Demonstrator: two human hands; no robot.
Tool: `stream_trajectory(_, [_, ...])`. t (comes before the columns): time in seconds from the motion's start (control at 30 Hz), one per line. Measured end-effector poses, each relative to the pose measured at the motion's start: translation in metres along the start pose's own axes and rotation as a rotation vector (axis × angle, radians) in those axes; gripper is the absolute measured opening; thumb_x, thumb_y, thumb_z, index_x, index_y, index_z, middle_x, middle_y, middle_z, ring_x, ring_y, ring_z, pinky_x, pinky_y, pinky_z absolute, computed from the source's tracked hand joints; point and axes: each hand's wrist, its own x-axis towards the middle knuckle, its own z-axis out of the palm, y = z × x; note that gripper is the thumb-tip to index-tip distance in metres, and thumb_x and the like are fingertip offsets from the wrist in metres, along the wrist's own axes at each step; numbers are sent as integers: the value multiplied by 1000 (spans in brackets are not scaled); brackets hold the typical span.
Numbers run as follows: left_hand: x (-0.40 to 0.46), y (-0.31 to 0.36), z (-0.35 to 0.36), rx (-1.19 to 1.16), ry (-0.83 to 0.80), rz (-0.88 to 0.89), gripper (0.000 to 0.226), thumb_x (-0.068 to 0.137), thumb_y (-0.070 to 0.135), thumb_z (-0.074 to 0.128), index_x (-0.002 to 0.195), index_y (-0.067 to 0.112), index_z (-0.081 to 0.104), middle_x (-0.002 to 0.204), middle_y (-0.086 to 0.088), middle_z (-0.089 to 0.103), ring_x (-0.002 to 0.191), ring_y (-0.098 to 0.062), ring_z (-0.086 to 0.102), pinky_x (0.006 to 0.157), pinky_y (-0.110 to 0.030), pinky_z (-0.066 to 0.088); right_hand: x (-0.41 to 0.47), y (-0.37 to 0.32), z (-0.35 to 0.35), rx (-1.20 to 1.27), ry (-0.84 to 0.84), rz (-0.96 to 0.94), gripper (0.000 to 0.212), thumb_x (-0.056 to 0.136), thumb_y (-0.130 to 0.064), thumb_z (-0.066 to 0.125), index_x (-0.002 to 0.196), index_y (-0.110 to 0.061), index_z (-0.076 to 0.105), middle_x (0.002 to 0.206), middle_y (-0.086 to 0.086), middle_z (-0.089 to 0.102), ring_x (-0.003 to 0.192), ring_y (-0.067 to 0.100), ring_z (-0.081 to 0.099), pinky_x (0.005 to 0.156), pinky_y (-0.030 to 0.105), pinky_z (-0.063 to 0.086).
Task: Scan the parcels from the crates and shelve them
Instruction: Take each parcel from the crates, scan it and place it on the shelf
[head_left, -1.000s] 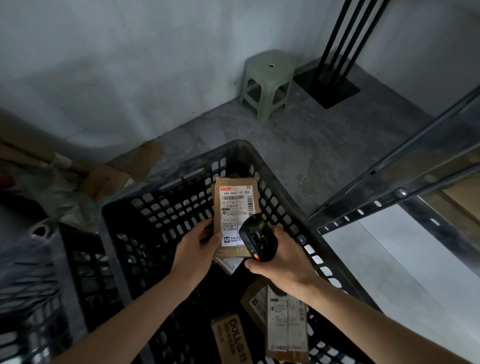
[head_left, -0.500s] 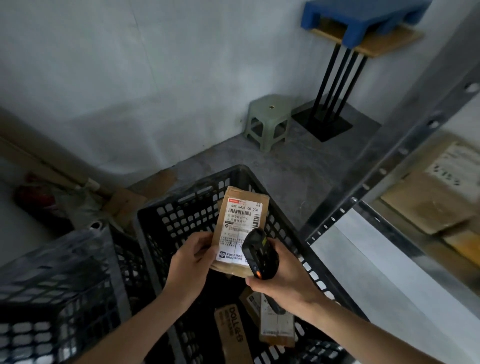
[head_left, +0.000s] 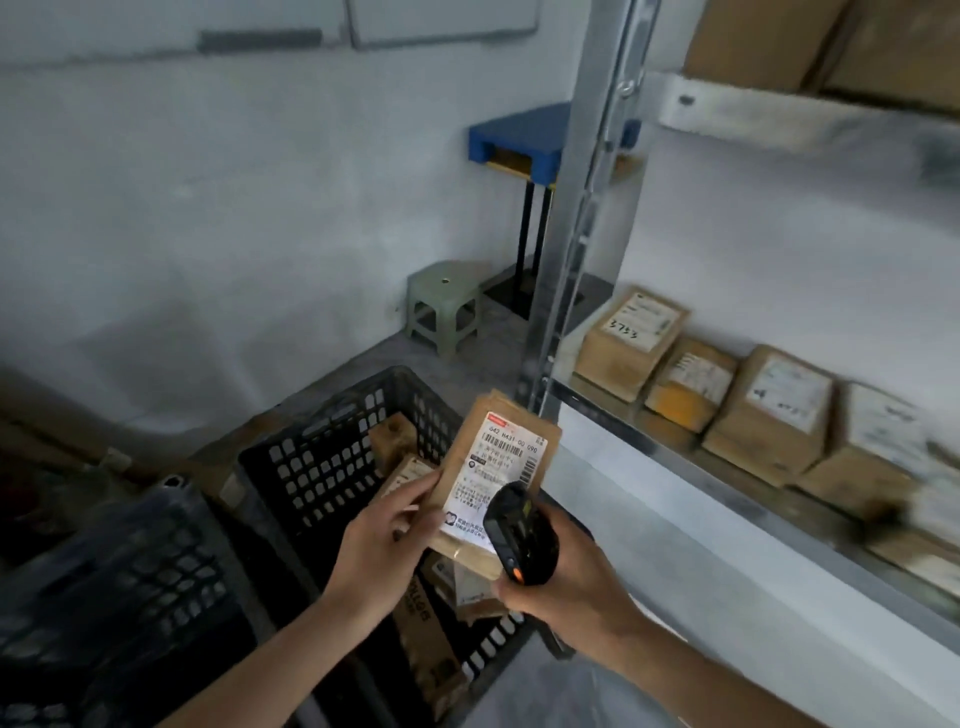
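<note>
You held a flat brown parcel (head_left: 511, 467) above the black crate (head_left: 332, 457), its white label (head_left: 493, 475) facing up toward you. Your left hand (head_left: 387, 540) pinched the parcel's near left edge, thumb on top by the label and the fingers curled underneath. Your right hand (head_left: 566, 582) was wrapped around the black scanner (head_left: 522, 532), whose head covered the label's lower right corner.

The step in hand looked like the scan itself, and it seemed to me the scanner sat too close and too low: the barcode was printed near the top of the label, clear of the scanner's nose. A good scan here would have meant drawing the scanner back a little, aiming it at that upper barcode, and keeping the parcel flat and steady so the label did not bow. Your thumb was clear of the printed code, which was right.

More parcels (head_left: 415, 613) lay in the crate below your hands, so much of the work appeared to remain. The metal shelf (head_left: 639, 426) stood just to your right, with a row of boxes (head_left: 769, 405) on it; whether space was left beside them I could not tell.
</note>
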Motion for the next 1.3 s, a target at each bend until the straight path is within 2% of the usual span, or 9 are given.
stream_trajectory(0.1, [-28,26,14,-22,-33,50,38,97,17,65,132,31,64,109,15,75,97,1,71,81,-16,57,-44,-1,-24,-40,50,21,82,58,-49,86,133,-40,54,119,-23,68,115,0,61,102,35,53])
stream_trajectory(0.3, [-73,86,59,24,-133,149,38,95,21,68,132,30,64,110,14,76,97,-3,73,88,-35,61,-135,-1,-95,-163,167,81,97,46,-71,80,134,-43,51,120,-25,66,114,3,60,101,40,51])
stream_trajectory(0.43, [-109,134,103,34,-187,232,37,96,19,67,129,33,62,104,18,76,93,-2,73,84,-28,61,-203,7,-156,-312,270,113,88,52,-70,81,131,-48,49,112,-29,63,110,5,61,91,35,51])
stream_trajectory(0.53, [-143,167,140,34,-219,276,34,95,17,67,123,36,64,97,15,78,88,-6,74,81,-30,61,-264,14,-204,-425,339,159,80,60,-67,83,129,-47,47,110,-26,60,109,7,60,83,32,47])
stream_trajectory(0.67, [-195,210,192,27,-262,323,32,95,20,68,125,32,65,97,13,78,92,-8,74,85,-35,61,-350,32,-265,-526,415,181,88,57,-69,82,134,-44,47,119,-22,63,111,9,62,88,33,52])
stream_trajectory(0.8, [-248,251,241,47,-313,376,28,95,23,69,111,45,62,93,14,78,89,-9,75,84,-36,62,-438,44,-320,-649,445,171,95,65,-71,82,145,-43,41,136,-20,59,122,11,58,92,30,46])
stream_trajectory(0.97, [-301,294,291,67,-363,455,27,95,30,68,111,51,63,100,21,76,94,-3,72,87,-37,61,-536,54,-378,-774,438,263,83,69,-82,71,137,-41,45,123,-19,61,109,10,59,76,30,39])
stream_trajectory(1.07, [-328,317,320,96,-385,498,33,95,23,67,109,52,63,97,22,75,91,2,71,84,-34,62,-580,60,-403,-792,451,308,75,68,-82,71,127,-41,50,113,-19,61,103,10,60,71,30,36])
stream_trajectory(1.3, [-364,361,370,144,-427,558,35,95,22,67,103,55,60,94,18,75,85,-1,73,75,-34,63,-639,65,-444,-838,518,373,75,68,-82,71,125,-38,51,113,-15,62,103,13,61,78,33,44])
